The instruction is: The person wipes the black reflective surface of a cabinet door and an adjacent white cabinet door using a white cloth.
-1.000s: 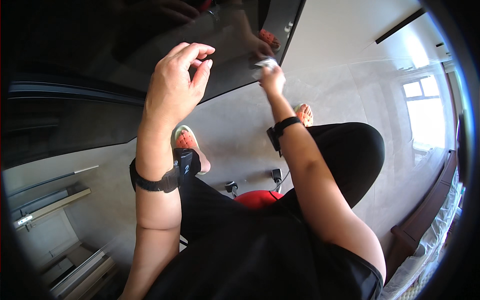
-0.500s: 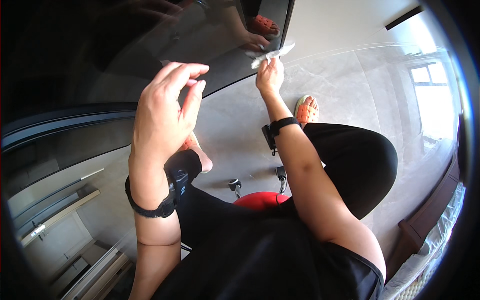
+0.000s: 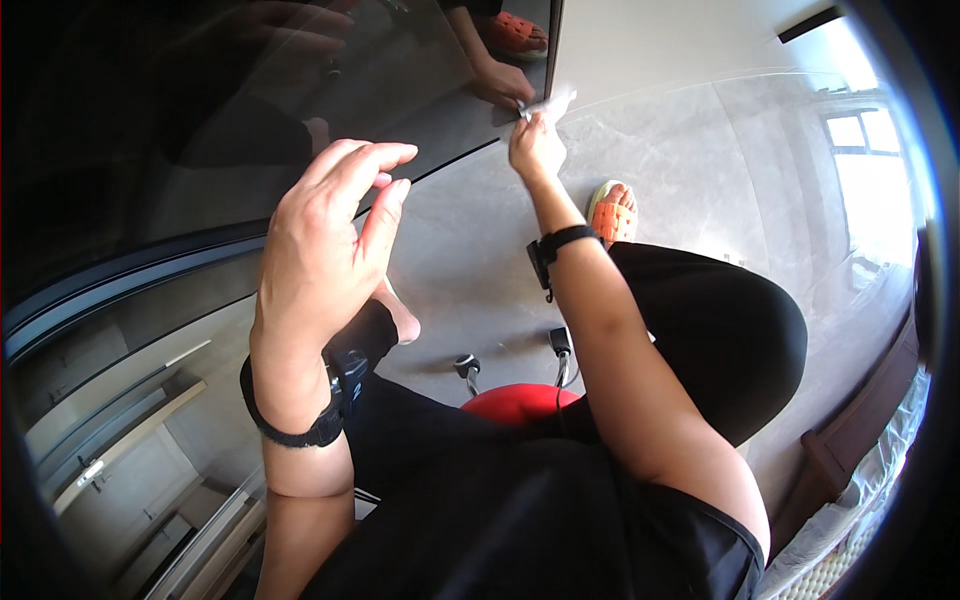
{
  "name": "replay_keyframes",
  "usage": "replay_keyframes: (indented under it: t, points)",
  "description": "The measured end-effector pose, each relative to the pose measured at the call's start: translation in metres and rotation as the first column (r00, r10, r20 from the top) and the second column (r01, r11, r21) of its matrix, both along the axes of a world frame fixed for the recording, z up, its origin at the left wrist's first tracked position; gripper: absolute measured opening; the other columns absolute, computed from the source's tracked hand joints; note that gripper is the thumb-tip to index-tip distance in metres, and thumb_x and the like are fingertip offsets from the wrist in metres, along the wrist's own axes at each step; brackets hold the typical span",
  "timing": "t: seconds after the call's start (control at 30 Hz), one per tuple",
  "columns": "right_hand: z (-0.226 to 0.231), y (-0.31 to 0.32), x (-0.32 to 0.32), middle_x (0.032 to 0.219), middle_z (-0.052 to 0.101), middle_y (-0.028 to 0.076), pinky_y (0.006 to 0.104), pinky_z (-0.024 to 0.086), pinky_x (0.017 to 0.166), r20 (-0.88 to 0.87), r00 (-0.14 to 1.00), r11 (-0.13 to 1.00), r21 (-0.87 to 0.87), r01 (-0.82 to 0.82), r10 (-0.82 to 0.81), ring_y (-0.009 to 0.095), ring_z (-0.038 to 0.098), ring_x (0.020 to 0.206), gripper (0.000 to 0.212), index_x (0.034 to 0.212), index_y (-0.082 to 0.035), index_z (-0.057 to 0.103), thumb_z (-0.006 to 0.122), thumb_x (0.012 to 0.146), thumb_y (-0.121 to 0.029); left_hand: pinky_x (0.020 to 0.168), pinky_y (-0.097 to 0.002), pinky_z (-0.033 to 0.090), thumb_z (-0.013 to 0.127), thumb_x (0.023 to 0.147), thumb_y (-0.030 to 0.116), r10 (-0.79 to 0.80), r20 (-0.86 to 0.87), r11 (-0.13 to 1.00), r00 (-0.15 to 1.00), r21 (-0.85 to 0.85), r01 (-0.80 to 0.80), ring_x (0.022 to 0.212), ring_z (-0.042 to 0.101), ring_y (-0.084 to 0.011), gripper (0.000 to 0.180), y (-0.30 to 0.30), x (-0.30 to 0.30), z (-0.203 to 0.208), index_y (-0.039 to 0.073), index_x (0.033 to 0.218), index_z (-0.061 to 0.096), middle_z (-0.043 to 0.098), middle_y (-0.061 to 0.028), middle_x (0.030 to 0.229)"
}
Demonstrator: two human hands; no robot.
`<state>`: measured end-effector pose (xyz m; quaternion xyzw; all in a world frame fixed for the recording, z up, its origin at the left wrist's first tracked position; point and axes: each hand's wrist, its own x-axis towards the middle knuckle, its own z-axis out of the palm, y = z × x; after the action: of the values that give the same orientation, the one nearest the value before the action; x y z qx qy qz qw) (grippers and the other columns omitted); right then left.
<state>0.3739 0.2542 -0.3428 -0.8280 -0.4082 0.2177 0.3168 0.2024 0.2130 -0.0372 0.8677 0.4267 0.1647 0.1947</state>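
Observation:
My right hand [image 3: 536, 150] grips a crumpled white tissue [image 3: 556, 103], blurred at its edges. The tissue is at the lower right corner of a large glossy black panel [image 3: 400, 110], which mirrors that hand and a sandal. Whether it presses on the surface is hard to see. Nearer to me, my left hand [image 3: 325, 230] hovers in front of the panel with fingers bent and the thumb apart, holding nothing. Each forearm wears a black strap with a small device.
Below me is a red stool seat [image 3: 520, 402] with casters on the grey tiled floor [image 3: 680, 170]. My foot in an orange sandal [image 3: 613, 215] stands right of the tissue. Brown wooden furniture [image 3: 850, 430] with plastic wrap is at the right; pale boards [image 3: 130, 440] lie lower left.
The tissue and my right hand have shifted slightly up and left along the panel's corner. My left hand sits a little lower, still with nothing in it. The whole view has tilted slightly.

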Motion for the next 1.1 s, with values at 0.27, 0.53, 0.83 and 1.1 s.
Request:
replay_keyframes:
  t: [0.27, 0.53, 0.83, 1.1]
  points:
    - [0.068, -0.009, -0.002, 0.102, 0.057, 0.018, 0.0446, 0.047, 0.077, 0.216, 0.971, 0.915, 0.404, 0.009, -0.105, 0.038, 0.057, 0.091, 0.026, 0.096, -0.004, 0.053, 0.059, 0.078, -0.021, 0.072, -0.0255, 0.049, 0.06, 0.083, 0.001, 0.036, -0.021, 0.999, 0.999, 0.002, -0.036, 0.079, 0.063, -0.0168, 0.02, 0.0, -0.004, -0.002, 0.0, 0.103, 0.062, 0.062, -0.0098, 0.091]
    - [-0.041, -0.004, 0.013, 0.105, 0.057, 0.028, 0.047, 0.045, 0.084, 0.112, 0.983, 0.989, -0.034, -0.143, 0.146, 0.043, 0.056, 0.096, 0.031, 0.105, 0.001, 0.054, 0.049, 0.085, -0.022, 0.072, -0.026, 0.048, 0.06, 0.083, 0.001, 0.033, -0.046, 0.999, 0.998, 0.005, -0.033, 0.079, 0.063, -0.0165, 0.021, 0.001, -0.004, 0.0, 0.001, 0.104, 0.062, 0.062, -0.0092, 0.089]
    - [-0.055, 0.012, 0.033, 0.103, 0.05, 0.03, 0.0488, 0.043, 0.081, 0.047, 0.977, 0.919, 0.353, 0.178, -0.207, 0.045, 0.051, 0.094, 0.023, 0.099, 0.005, 0.044, 0.051, 0.082, -0.008, 0.069, -0.0315, 0.05, 0.061, 0.083, 0.007, 0.024, -0.054, 0.999, 0.998, -0.025, -0.025, 0.079, 0.062, -0.0227, 0.02, 0.0, -0.012, -0.005, 0.002, 0.102, 0.06, 0.061, -0.0109, 0.092]
    - [-0.072, -0.028, -0.02, 0.1, 0.061, 0.023, 0.0444, 0.044, 0.089, 0.015, 0.915, 0.894, -0.221, -0.391, 0.404, 0.038, 0.059, 0.096, 0.031, 0.106, -0.002, 0.059, 0.044, 0.088, -0.023, 0.071, -0.0299, 0.049, 0.062, 0.081, 0.004, 0.037, -0.066, 0.998, 0.997, -0.049, -0.04, 0.08, 0.062, -0.0216, 0.022, -0.005, -0.015, -0.01, 0.002, 0.104, 0.061, 0.061, -0.0113, 0.092]
